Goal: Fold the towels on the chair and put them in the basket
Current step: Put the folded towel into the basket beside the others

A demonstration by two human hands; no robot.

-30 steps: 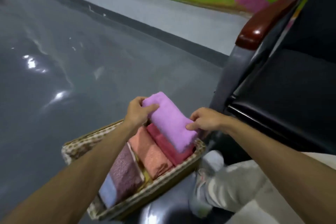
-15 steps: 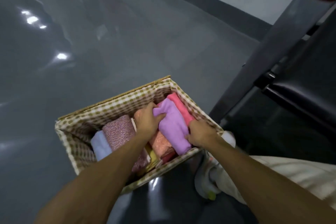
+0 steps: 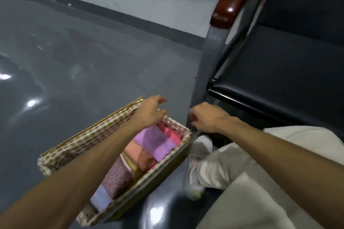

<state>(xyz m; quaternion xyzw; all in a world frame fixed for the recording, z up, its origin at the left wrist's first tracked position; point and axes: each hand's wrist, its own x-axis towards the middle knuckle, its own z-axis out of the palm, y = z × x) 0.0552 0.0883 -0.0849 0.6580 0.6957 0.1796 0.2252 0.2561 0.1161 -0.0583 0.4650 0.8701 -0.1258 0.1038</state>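
- We are looking down at a basket (image 3: pixel 104 132) sitting on the grey floor (image 3: pixel 96 61), just beside the leg of a dark chair (image 3: pixel 279 72).
- Folded towels are lying packed side by side inside the basket: a purple towel (image 3: pixel 156 141) near the far end, a pink towel (image 3: pixel 171 133) beside it against the far wall, an orange towel (image 3: pixel 141 156) next to the purple one, and a speckled mauve towel (image 3: pixel 117 178) toward the near end.
- Our left hand (image 3: pixel 151 112) is hovering over the far end of the basket, above the purple towel and apart from it; the fingers are spread loosely and are gripping nothing.
- Our right hand (image 3: pixel 206 119) is hanging outside the basket, between its far corner and the chair leg; the fingers are curled loosely inward and are holding nothing.
- The two hands are standing apart from each other, with the basket's far corner lying below the gap between them.
- No towel is touching either hand; all towels we are seeing are resting in the basket.
- A white shoe (image 3: pixel 197 165) and a pale trouser leg (image 3: pixel 242 163) are showing just beside the basket's right wall.
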